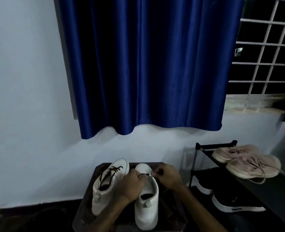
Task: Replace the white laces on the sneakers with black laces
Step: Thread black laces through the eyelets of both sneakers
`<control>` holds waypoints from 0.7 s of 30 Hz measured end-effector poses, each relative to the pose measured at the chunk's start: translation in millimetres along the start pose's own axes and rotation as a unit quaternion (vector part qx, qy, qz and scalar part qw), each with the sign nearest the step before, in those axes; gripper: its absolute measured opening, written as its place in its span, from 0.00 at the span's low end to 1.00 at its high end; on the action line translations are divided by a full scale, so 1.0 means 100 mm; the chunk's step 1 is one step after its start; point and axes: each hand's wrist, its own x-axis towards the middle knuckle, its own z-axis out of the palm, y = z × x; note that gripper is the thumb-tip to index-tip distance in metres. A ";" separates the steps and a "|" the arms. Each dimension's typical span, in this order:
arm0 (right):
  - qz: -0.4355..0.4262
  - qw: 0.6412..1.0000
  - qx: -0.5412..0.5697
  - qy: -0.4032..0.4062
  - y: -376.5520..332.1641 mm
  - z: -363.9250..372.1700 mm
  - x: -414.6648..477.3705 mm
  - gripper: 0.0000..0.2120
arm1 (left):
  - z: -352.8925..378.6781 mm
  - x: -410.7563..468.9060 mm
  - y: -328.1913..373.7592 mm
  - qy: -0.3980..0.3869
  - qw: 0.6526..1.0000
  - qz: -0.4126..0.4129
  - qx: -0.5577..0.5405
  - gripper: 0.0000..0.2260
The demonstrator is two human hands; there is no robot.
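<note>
Right now I see both white sneakers standing side by side on a small dark table [170, 213], toes towards the wall [29, 131]. The left sneaker [105, 195] sits near the table's left edge with its toe at the far edge, and dark lacing [112, 171] crosses its front. The right sneaker [146, 213] has its heel close to the near edge, with a bare strip of table to its right.

My left hand [131, 185] lies over the right sneaker's front, fingers curled and pinching the black lace [146, 174], which runs across the lowest eyelets. My right hand [167, 177] pinches the lace's other side, just off the shoe's right flank.

Room is tight on the right, where a black shoe rack [215, 145] stands just beside the table. Its top shelf carries a pink pair [248, 163], and a black pair with white soles [230, 198] sits lower down. A blue curtain [146, 64] hangs well above.
</note>
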 end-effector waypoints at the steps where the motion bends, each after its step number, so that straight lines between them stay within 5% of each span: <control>1: 0.000 1.000 0.001 0.008 0.00 0.01 0.00 0.08 | 0.04 -0.01 0.01 0.012 1.000 0.017 0.015 0.14; 4: 0.009 0.999 -0.038 0.004 0.04 0.05 0.01 0.13 | 0.12 -0.02 0.05 0.038 0.998 0.047 0.034 0.13; 7: 0.035 0.988 -0.143 -0.033 0.05 -0.03 0.02 0.03 | 0.15 -0.03 0.05 0.046 0.998 0.038 0.024 0.12; 12: 0.041 0.959 -0.276 -0.055 0.07 -0.06 0.05 0.14 | 0.18 0.00 0.04 0.045 0.998 0.020 0.032 0.13; 15: 0.054 0.988 -0.140 -0.031 0.05 -0.15 0.12 0.11 | 0.11 0.00 0.05 0.025 0.999 0.025 0.041 0.17; 18: 0.028 0.999 0.019 0.018 -0.11 -0.47 0.22 0.11 | -0.22 0.11 0.17 0.074 0.982 -0.014 -0.175 0.13; 21: -0.014 0.964 0.254 0.071 -0.61 -1.02 0.27 0.11 | -0.83 0.32 0.61 0.119 0.942 0.009 -0.314 0.13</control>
